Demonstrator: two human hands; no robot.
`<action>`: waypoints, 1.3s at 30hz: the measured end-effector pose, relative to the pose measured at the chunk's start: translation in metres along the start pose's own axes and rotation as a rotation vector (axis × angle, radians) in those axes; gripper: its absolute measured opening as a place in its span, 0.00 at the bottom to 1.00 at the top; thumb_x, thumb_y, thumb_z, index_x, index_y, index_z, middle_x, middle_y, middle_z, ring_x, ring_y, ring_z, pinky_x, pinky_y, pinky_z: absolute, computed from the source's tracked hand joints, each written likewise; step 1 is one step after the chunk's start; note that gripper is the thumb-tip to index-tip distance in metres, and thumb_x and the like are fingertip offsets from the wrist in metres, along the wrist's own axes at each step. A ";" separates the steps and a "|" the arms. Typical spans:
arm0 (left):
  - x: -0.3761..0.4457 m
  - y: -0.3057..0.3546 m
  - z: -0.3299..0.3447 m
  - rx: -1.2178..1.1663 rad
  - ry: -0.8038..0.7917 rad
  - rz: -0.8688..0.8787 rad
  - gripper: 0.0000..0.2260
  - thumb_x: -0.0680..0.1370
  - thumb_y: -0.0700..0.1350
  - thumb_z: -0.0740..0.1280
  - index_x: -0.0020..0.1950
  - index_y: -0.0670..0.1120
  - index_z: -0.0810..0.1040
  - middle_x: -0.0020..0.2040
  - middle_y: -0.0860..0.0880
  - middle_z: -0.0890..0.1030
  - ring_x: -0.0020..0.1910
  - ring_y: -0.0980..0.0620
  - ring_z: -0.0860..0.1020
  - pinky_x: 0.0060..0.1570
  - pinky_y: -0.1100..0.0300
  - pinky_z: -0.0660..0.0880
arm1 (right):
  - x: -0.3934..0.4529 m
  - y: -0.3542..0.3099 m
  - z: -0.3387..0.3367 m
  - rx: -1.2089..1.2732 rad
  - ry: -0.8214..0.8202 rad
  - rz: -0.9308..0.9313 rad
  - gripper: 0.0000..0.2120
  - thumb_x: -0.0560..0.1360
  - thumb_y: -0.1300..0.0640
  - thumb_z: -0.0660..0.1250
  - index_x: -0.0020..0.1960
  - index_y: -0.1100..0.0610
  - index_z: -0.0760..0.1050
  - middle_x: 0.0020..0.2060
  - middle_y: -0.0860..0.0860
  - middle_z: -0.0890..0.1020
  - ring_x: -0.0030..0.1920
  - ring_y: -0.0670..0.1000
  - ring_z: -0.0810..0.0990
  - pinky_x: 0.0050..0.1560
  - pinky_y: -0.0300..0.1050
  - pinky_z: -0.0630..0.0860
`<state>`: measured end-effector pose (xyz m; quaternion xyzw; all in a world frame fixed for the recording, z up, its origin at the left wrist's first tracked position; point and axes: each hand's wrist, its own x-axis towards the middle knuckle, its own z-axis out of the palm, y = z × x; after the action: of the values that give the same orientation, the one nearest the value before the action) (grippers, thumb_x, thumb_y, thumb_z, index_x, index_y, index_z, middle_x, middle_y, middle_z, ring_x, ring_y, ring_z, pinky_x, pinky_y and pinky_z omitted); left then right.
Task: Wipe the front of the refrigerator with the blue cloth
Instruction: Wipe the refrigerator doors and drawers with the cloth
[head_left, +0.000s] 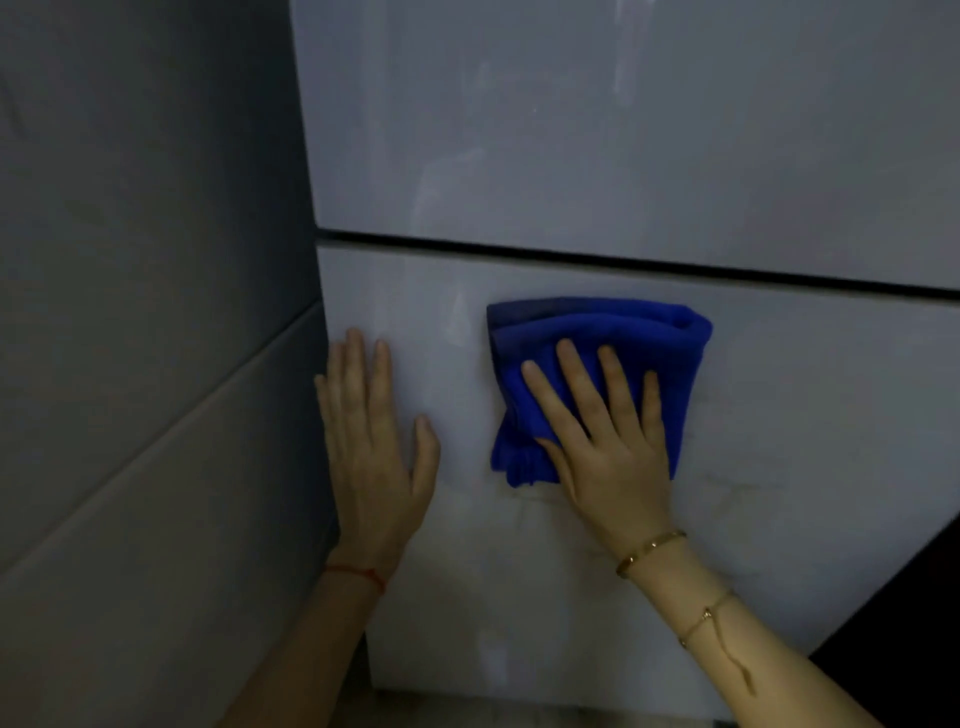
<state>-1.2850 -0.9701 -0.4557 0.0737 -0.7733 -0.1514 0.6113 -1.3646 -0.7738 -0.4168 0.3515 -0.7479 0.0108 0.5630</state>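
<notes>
The refrigerator (779, 415) fills the view with a pale grey glossy front, split by a dark horizontal gap into an upper and a lower door. A folded blue cloth (597, 332) lies flat against the lower door just under the gap. My right hand (602, 436) presses on the cloth with fingers spread over its lower half. My left hand (371, 441) rests flat and empty on the lower door near its left edge, fingers pointing up. Faint streaks show on the door below the cloth.
A grey tiled wall (145, 364) stands directly left of the refrigerator, meeting its side. A dark object (914, 623) cuts into the lower right corner. The floor (519, 712) shows under the lower door's bottom edge.
</notes>
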 end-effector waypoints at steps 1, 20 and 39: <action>0.000 -0.004 0.004 0.003 0.013 0.012 0.32 0.80 0.45 0.61 0.82 0.41 0.53 0.83 0.48 0.50 0.84 0.51 0.46 0.83 0.49 0.42 | -0.008 -0.003 0.006 -0.001 0.016 -0.020 0.26 0.84 0.47 0.53 0.79 0.48 0.51 0.79 0.52 0.52 0.80 0.54 0.45 0.79 0.57 0.41; -0.008 -0.019 0.007 -0.069 0.106 0.002 0.31 0.81 0.45 0.63 0.79 0.35 0.55 0.80 0.37 0.55 0.83 0.50 0.48 0.83 0.48 0.48 | -0.050 -0.019 0.020 0.067 -0.002 0.024 0.35 0.79 0.36 0.58 0.80 0.48 0.51 0.80 0.50 0.48 0.80 0.54 0.46 0.79 0.55 0.43; -0.016 -0.015 0.009 -0.119 0.038 -0.075 0.34 0.82 0.46 0.60 0.83 0.40 0.48 0.83 0.53 0.46 0.84 0.51 0.48 0.83 0.50 0.49 | -0.078 -0.008 0.013 0.058 -0.101 -0.114 0.32 0.80 0.46 0.58 0.80 0.50 0.49 0.77 0.52 0.58 0.80 0.54 0.49 0.80 0.51 0.44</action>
<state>-1.2909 -0.9786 -0.4769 0.0689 -0.7478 -0.2186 0.6232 -1.3620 -0.7457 -0.4911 0.4095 -0.7537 -0.0173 0.5138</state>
